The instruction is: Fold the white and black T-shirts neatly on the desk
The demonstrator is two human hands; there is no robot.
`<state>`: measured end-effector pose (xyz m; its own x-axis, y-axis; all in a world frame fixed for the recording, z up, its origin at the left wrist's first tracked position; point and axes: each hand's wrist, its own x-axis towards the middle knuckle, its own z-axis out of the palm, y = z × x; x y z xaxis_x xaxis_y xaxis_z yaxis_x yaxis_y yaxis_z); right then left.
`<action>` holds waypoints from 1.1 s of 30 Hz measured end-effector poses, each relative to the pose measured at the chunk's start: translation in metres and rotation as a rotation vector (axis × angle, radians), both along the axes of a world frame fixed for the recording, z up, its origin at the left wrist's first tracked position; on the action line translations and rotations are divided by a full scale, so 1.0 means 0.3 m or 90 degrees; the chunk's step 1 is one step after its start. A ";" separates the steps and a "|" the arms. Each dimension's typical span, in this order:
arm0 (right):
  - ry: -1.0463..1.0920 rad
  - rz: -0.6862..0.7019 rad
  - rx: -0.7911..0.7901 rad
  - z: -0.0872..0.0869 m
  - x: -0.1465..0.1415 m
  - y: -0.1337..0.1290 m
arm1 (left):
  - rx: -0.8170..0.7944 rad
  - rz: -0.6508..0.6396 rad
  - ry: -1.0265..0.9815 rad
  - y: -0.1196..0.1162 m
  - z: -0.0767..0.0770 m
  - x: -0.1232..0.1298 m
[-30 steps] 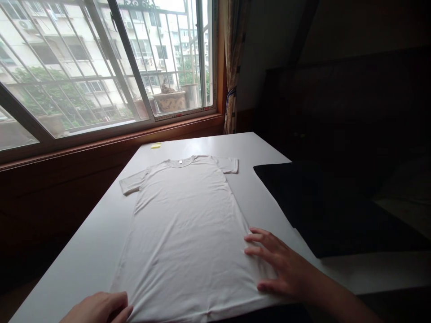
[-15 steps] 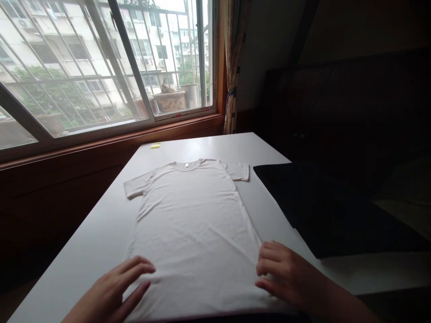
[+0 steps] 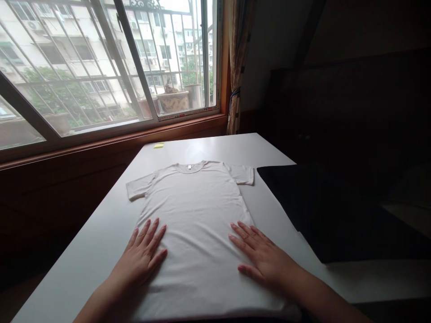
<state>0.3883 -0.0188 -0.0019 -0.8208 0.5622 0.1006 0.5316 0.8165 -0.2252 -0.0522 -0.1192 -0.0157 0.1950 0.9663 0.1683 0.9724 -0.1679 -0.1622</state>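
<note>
A white short-sleeved T-shirt (image 3: pixel 198 206) lies spread out on the white table (image 3: pixel 84 237), its collar toward the far end and its hem at the near edge. My left hand (image 3: pixel 143 251) rests on the shirt's left side, palm down with the fingers spread. On the right side of the shirt my right hand (image 3: pixel 257 253) lies flat, fingers apart. Soft creases run across the cloth between the two hands. Neither hand holds anything.
A black cloth or sheet (image 3: pixel 336 211) covers the table's right part. A small yellow paper (image 3: pixel 159 145) lies near the far left corner. Beyond the table are a barred window (image 3: pixel 101 67) and a tied curtain (image 3: pixel 235 94).
Both hands have moved forward up the shirt, from near its lower sides to its middle. Their curled fingers have spread flat on the cloth. The view has shifted slightly.
</note>
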 end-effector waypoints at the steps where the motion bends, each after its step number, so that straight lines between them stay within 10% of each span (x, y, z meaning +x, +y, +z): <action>1: 0.000 0.002 -0.008 0.003 0.009 -0.015 | 0.004 0.001 0.008 -0.023 0.004 0.007; 10: 0.018 0.040 -0.052 0.090 0.079 -0.121 | 0.037 -0.021 0.030 -0.232 0.066 0.062; 17: 0.088 0.116 -0.043 0.181 0.126 -0.119 | -0.077 -0.033 -0.071 -0.284 0.253 0.060; 22: 0.152 0.069 -0.006 0.177 0.080 -0.058 | -0.061 -0.011 -0.095 -0.151 0.299 0.086; 33: 0.092 -0.082 0.035 0.101 -0.225 0.262 | -0.030 0.084 -0.093 0.329 0.086 0.022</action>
<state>0.3208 0.0598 0.0283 -0.7170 0.6526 0.2450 0.5985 0.7565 -0.2637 -0.0455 -0.0206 0.0102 0.0431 0.9893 0.1394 0.9990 -0.0418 -0.0126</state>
